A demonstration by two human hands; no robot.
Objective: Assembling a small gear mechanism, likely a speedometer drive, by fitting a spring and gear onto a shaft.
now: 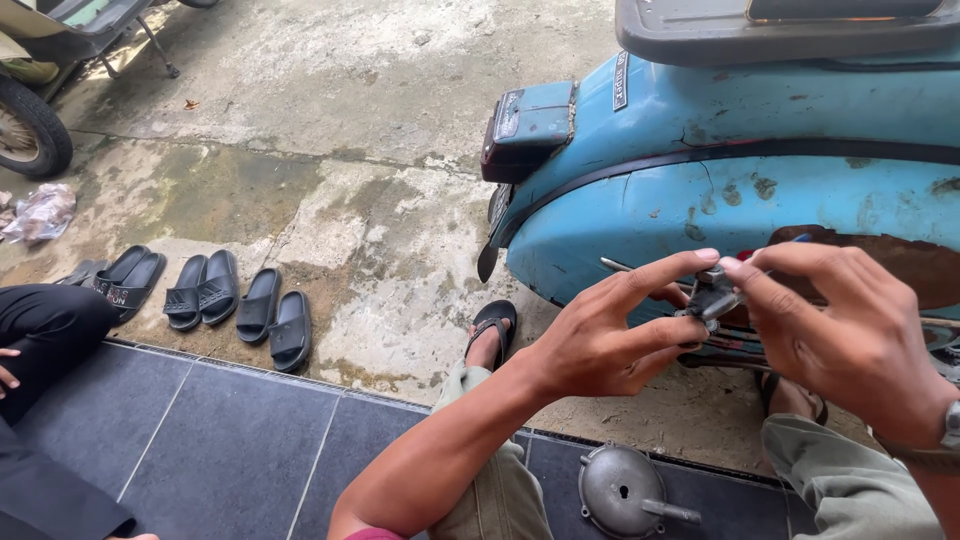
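My left hand (610,335) and my right hand (850,340) meet in front of the side panel of a worn light-blue scooter (640,215). Both pinch a small dark metal part (712,298) between thumb and fingers. A thin cable or rod (625,268) runs from the part toward the scooter's body. My knees in olive trousers sit below the hands, and my foot wears a black sandal (492,330) on the concrete.
A round grey metal cover (622,490) with a pin lies on the dark tiled step between my legs. Several black slide sandals (215,295) line the step's edge. Another person's black-clad leg (50,325) is at left. A wheel (30,130) stands far left.
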